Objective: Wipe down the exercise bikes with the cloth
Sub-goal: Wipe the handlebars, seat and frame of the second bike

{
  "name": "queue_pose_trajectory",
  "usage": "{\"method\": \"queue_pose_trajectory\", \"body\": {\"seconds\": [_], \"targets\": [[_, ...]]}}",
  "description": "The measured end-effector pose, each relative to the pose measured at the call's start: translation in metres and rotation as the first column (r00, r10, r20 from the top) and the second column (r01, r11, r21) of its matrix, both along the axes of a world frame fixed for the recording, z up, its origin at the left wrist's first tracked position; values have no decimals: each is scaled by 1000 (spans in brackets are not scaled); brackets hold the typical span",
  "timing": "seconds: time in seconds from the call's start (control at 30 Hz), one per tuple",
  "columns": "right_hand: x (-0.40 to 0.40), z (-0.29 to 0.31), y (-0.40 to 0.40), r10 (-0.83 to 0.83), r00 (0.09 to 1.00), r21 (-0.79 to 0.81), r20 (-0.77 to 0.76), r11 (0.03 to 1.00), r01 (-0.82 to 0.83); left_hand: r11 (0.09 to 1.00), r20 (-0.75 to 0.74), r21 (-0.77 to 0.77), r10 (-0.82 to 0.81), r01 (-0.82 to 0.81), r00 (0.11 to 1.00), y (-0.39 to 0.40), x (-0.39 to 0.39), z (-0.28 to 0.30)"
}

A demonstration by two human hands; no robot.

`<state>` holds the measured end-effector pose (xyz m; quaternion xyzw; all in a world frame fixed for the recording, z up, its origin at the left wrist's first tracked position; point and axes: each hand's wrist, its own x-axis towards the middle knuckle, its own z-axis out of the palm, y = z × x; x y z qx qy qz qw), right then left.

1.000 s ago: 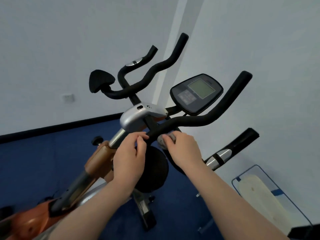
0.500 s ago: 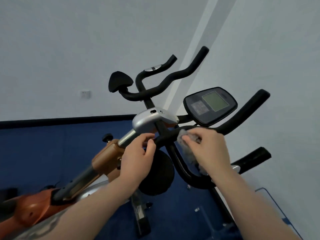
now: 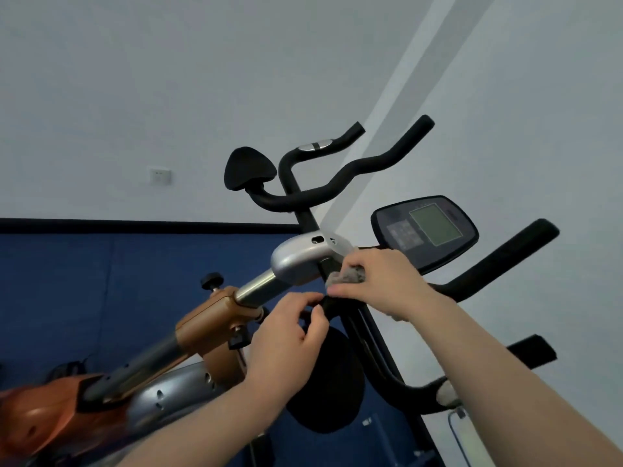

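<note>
An exercise bike with an orange-brown frame (image 3: 215, 315), a silver stem cover (image 3: 296, 261) and black foam handlebars (image 3: 499, 261) fills the middle. Its console (image 3: 428, 230) with a grey screen sits at the right. My right hand (image 3: 384, 281) grips a grey cloth (image 3: 350, 276) and presses it on the handlebar close to the stem. My left hand (image 3: 286, 335) pinches the black bar end just below the cloth. A round black pad (image 3: 327, 382) hangs under my hands.
White walls meet in a corner behind the bike, with a wall socket (image 3: 160, 176) at the left. Blue floor (image 3: 101, 281) lies below a black skirting line. A second black bar end (image 3: 532, 352) sticks out at the right, near a glass-edged object (image 3: 455, 429) at the bottom.
My right hand has slid the cloth along the handlebar toward the stem. My left hand keeps its pinch on the bar end. The view has shifted, and the bike sits further right.
</note>
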<state>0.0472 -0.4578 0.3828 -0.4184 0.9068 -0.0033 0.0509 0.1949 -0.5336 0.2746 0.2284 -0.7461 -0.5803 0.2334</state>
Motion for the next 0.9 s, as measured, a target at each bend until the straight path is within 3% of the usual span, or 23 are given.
{"method": "queue_pose_trajectory", "body": {"seconds": [0.13, 0.23, 0.37, 0.43, 0.67, 0.8, 0.9], "targets": [[-10, 9, -12, -131, 982, 55, 133, 991, 124, 1000, 6, -15, -27, 27, 1000, -1, 0, 2], [-16, 9, -24, -224, 967, 97, 119, 972, 213, 999, -3, -8, -39, 39, 999, -2, 1, 4], [0, -2, -18, -69, 988, 183, -139, 979, 94, 999, -22, -10, -41, 40, 999, -2, 3, 6], [3, -5, -16, 5, 982, 212, -191, 977, 36, 999, -24, -10, -43, 43, 999, -3, 2, 7], [-2, -9, -25, -7, 993, 174, -115, 984, 27, 998, -21, -47, -52, 51, 998, -3, 2, 8], [6, -18, -3, 84, 976, 74, -199, 995, -71, 996, -22, -69, -58, 57, 998, -5, 1, 6], [-5, -21, -11, 3, 986, 23, -166, 1000, 0, 996, -9, -78, -51, 50, 999, -5, -1, 5]]}}
